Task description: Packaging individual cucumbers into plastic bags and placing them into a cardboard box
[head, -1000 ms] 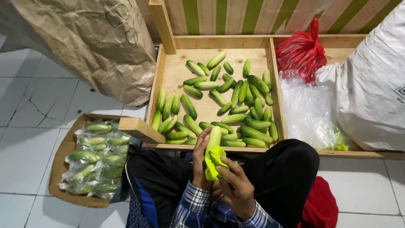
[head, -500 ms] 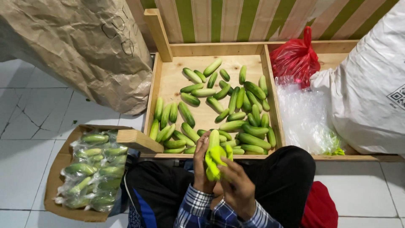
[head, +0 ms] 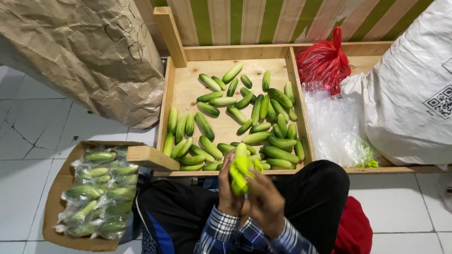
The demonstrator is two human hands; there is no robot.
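- Just in front of the wooden tray [head: 175, 94], my left hand [head: 229, 195] is gripping a cucumber [head: 240, 153] upright, tip pointing toward the tray.
- My right hand [head: 264, 200] is closing a yellow-green cloth [head: 239, 176] around its lower half.

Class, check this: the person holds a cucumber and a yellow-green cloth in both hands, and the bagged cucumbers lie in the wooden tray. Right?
Not quite. The head view shows the bagged cucumbers in a cardboard box; the wooden tray holds loose ones. The rest stands.

Clear-bagged cucumbers [head: 96, 193] in cardboard box [head: 56, 188], lower left.
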